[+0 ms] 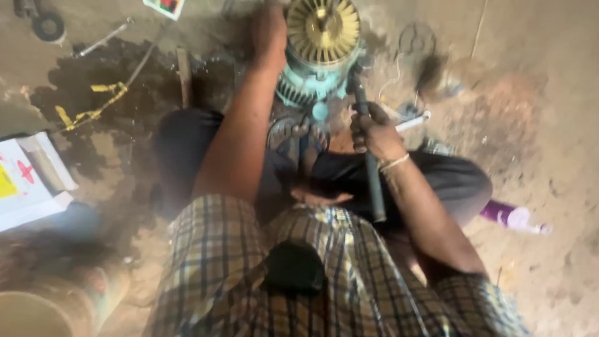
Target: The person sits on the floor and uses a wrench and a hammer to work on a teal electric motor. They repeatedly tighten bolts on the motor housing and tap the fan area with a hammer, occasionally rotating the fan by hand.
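Teal and brass-yellow, the motor (319, 53) stood on the floor (536, 125) between the knees; the left hand (269, 31) braced its side while the right hand (373, 131) clamped the long dark tool (373, 181) for leverage.

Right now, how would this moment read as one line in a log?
left hand: resting on teal motor with brass-coloured finned end | right hand: gripping long dark metal rod against motor | floor: purple can
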The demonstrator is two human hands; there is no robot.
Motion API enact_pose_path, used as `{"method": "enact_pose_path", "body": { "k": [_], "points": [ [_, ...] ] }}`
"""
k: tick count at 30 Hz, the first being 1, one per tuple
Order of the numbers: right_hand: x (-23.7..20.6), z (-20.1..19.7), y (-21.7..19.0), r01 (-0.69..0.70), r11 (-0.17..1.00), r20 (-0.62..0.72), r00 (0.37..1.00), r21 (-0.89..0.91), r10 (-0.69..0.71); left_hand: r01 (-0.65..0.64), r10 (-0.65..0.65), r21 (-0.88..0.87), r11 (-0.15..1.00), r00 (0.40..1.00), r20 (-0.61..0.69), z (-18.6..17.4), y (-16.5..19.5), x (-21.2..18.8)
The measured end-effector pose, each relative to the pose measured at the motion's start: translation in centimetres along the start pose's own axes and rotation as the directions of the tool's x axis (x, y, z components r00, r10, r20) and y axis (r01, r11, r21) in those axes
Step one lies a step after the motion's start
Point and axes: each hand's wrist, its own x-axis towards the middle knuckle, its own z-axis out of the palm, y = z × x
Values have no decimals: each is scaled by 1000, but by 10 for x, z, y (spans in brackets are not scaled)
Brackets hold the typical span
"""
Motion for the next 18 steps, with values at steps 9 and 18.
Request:
{"method": "enact_pose_path", "body": {
  "k": [9, 18],
  "points": [
    [8, 11, 18, -193, 976, -15, 981, 105, 196, -314, 403, 880, 356, 901, 159, 8, 2, 2],
    [21, 19, -5, -126, 985, -41, 990, 121, 132, -349, 460, 928, 132, 851, 254, -2, 6, 3]
  ]
}}
